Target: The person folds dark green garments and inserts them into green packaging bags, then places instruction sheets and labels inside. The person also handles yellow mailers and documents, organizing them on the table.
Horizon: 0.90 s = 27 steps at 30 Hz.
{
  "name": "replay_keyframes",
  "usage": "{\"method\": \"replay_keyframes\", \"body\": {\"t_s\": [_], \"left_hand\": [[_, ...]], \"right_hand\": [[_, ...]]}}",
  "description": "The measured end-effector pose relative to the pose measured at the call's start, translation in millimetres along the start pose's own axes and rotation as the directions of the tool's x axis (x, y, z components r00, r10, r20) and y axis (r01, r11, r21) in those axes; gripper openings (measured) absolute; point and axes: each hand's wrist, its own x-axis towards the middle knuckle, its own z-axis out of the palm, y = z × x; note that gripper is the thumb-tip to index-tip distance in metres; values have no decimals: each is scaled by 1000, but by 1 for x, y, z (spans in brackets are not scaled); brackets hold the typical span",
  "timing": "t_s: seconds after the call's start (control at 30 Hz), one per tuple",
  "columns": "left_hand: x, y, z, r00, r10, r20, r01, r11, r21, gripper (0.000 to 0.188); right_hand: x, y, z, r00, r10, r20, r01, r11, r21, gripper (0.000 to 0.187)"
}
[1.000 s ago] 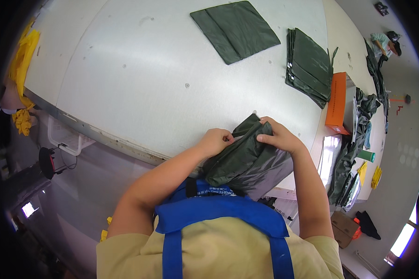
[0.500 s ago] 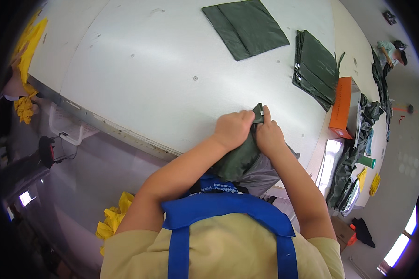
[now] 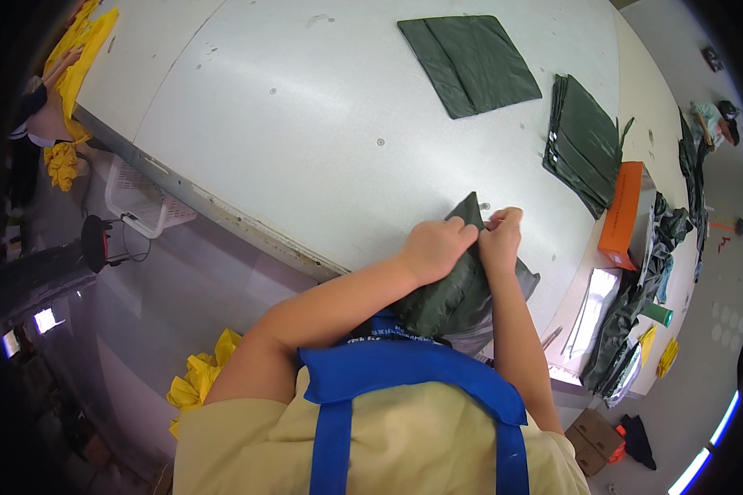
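My right fingers (image 3: 505, 221) now curl more than before, grip unclear; my left fingers (image 3: 464, 234) clamp the green cloth (image 3: 447, 302), its long axis pointing away across the near edge of the surface (image 3: 305, 165).

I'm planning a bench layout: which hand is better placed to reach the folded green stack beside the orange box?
The right hand, probably: it is nearer the folded green stack, while the left hand, farther away, grips the dark green fabric.

Tabletop (image 3: 305, 165) bright; edges fisheye-bent, corners black.
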Motion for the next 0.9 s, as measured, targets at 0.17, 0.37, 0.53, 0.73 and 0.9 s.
{"method": "replay_keyframes", "body": {"t_s": [0.17,0.37,0.53,0.73,0.9], "left_hand": [[-51,-30,-12,893,-429,135,436,900,-24,21],[-65,-31,-21,524,-553,647,827,151,-542,20],[-48,-25,-15,588,-497,638,775,121,-620,15],[-53,-23,-12,608,-521,600,794,406,-452,6],[-39,2,-37,638,-471,609,755,535,-378,12]], "right_hand": [[-13,7,-15,995,-91,46,92,996,-21,26],[-68,-32,-43,896,-443,35,437,894,100,43],[-123,-67,-44,784,-607,129,619,779,-99,48],[-107,-46,-17,839,-533,108,544,826,-148,41],[-82,-37,-7,812,-342,473,474,859,-193,44]]}}
